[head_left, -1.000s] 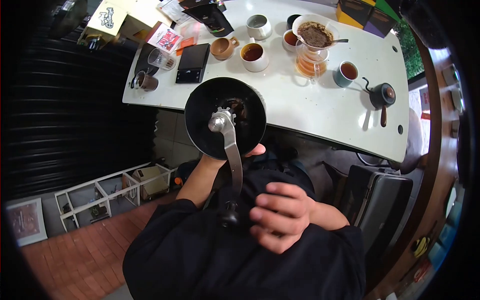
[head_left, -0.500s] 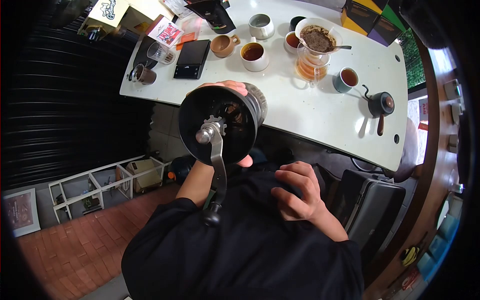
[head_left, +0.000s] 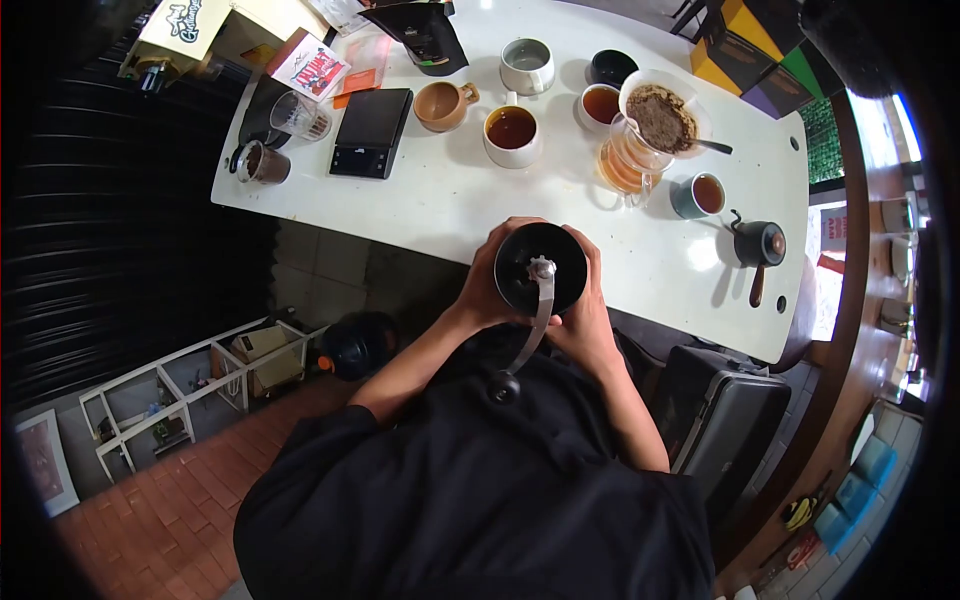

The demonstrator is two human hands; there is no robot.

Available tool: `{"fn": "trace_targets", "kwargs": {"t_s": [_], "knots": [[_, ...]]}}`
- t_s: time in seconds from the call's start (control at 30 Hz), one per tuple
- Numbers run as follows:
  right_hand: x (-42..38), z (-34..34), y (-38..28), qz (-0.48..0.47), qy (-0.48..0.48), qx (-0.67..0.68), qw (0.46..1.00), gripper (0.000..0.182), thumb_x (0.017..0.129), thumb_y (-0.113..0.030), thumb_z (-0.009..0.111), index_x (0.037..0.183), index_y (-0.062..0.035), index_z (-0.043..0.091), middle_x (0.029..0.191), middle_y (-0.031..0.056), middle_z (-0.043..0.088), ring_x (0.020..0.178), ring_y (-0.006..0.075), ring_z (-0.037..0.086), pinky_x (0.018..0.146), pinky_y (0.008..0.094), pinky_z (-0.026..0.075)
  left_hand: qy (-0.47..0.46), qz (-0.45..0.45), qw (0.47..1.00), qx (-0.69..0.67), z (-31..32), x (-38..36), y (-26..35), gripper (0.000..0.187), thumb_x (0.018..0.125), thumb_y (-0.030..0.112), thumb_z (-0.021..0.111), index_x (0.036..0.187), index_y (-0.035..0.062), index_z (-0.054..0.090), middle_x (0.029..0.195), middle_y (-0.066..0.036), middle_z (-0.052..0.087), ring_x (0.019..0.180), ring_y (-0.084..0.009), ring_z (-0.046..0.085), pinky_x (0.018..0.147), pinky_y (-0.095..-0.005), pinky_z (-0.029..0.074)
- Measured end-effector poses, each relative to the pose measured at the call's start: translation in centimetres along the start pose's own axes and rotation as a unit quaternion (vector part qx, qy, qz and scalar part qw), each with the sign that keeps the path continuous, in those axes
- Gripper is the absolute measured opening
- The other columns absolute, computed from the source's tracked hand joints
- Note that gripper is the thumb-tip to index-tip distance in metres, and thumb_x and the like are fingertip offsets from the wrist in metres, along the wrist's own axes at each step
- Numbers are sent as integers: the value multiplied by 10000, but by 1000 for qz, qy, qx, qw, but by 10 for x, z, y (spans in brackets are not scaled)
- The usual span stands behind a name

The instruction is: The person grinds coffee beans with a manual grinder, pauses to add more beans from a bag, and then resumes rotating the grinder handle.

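A hand coffee grinder [head_left: 507, 290] with a black funnel-shaped hopper is between both hands in front of my chest, at the table's near edge. Its metal crank [head_left: 541, 318] runs toward me and ends in a black knob [head_left: 503, 388]. My left hand [head_left: 483, 284] is wrapped around the grinder's left side. On the other side, my right hand [head_left: 590, 312] closes around it too. Beneath the hopper, the grinder's body is hidden from view. The hopper's inside is dark, and I cannot make out any beans in it.
On the white table [head_left: 400, 215] stand a black scale [head_left: 371, 135], a brown cup [head_left: 440, 106], a white mug of dark liquid [head_left: 513, 152], a glass server [head_left: 625, 170] under a dripper with grounds [head_left: 660, 118], a teal cup [head_left: 688, 199] and a small kettle [head_left: 752, 243]. A black case [head_left: 730, 410] stands below right.
The grinder has moved away from my face, to the right, and turned more upright. My right hand has come up from my chest and now grips it with the left.
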State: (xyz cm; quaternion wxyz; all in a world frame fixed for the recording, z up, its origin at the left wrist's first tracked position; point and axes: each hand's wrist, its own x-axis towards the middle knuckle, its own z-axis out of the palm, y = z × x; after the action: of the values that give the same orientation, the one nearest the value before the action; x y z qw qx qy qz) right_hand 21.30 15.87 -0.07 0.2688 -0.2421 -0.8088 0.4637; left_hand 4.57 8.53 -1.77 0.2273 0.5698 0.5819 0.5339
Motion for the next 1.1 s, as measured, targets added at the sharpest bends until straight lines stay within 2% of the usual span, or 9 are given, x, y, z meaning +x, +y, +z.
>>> {"fn": "trace_targets", "kwargs": {"t_s": [0.1, 0.33, 0.57, 0.6, 0.67, 0.73, 0.8, 1.0, 1.1], "knots": [[1, 16, 16, 19, -5, 4, 1000, 953, 676, -120, 847, 1487, -25, 356, 1479, 226, 418, 1389, 436, 425, 1144, 472, 412, 4, 67, 998, -4, -6, 14, -1, 1003, 562, 557, 972, 1292, 24, 535, 1307, -165, 568, 1248, -339, 566, 1049, -441, 474], [15, 21, 18, 38, 29, 2, 999, 786, 717, -107, 807, 1414, 1, 461, 1470, 209, 464, 1376, 412, 462, 1133, 460, 422, -60, 95, 994, -2, -16, 32, -20, 994, 567, 512, 978, 1303, 29, 516, 1300, -177, 559, 1259, -356, 555, 1050, -457, 471], [16, 20, 25, 73, 109, 43, 990, 796, 694, -125, 851, 1398, -6, 500, 1446, 197, 518, 1351, 374, 509, 1117, 434, 430, -107, 105, 987, 58, -23, 46, -21, 1063, 605, 512, 957, 1405, 36, 443, 1403, -168, 528, 1298, -340, 534, 1123, -451, 390], [16, 17, 24, 73, 124, 54, 988, 780, 689, -120, 858, 1383, -7, 519, 1437, 194, 527, 1344, 369, 515, 1110, 432, 434, -104, 102, 988, 60, -26, 43, -25, 1063, 605, 512, 957, 1405, 36, 443, 1403, -168, 528, 1298, -340, 534, 1123, -451, 390], [9, 9, 35, 79, 138, 14, 987, 683, 715, -74, 842, 1337, -5, 568, 1403, 183, 557, 1276, 344, 568, 1065, 412, 462, -110, -36, 993, 13, -39, 36, -37, 1064, 654, 518, 929, 1442, 34, 403, 1423, -174, 517, 1314, -334, 525, 1124, -454, 377], [-1, -4, 43, 86, 157, 25, 983, 667, 723, -52, 832, 1336, -3, 573, 1390, 177, 568, 1252, 334, 583, 1052, 400, 469, -71, -79, 993, -57, -53, 23, -45, 884, 750, 480, 875, 1407, 44, 475, 1382, -166, 525, 1304, -381, 505, 1116, -450, 388], [-6, -12, 44, 95, 148, -6, 984, 648, 726, -34, 820, 1328, -1, 583, 1371, 173, 579, 1246, 329, 585, 1053, 396, 464, -47, -160, 980, 110, -66, 0, -69, 632, 849, 377, 821, 1315, 43, 557, 1367, -149, 528, 1280, -359, 523, 1087, -448, 414], [-11, -21, 53, 123, 146, -45, 981, 583, 726, -23, 802, 1267, 17, 589, 1269, 190, 573, 1182, 365, 598, 1024, 406, 468, 16, -83, 930, 359, -51, -15, -63, 428, 843, 219, 813, 1208, 76, 639, 1234, -104, 599, 1166, -318, 593, 1000, -417, 476], [-6, -23, 53, 139, 141, -34, 980, 604, 723, -22, 797, 1277, 21, 561, 1238, 191, 567, 1142, 373, 612, 1010, 409, 472, -38, -57, 960, 273, -33, -24, -62, 346, 821, 161, 810, 1136, 103, 679, 1163, -65, 622, 1095, -290, 617, 960, -398, 493]]}}
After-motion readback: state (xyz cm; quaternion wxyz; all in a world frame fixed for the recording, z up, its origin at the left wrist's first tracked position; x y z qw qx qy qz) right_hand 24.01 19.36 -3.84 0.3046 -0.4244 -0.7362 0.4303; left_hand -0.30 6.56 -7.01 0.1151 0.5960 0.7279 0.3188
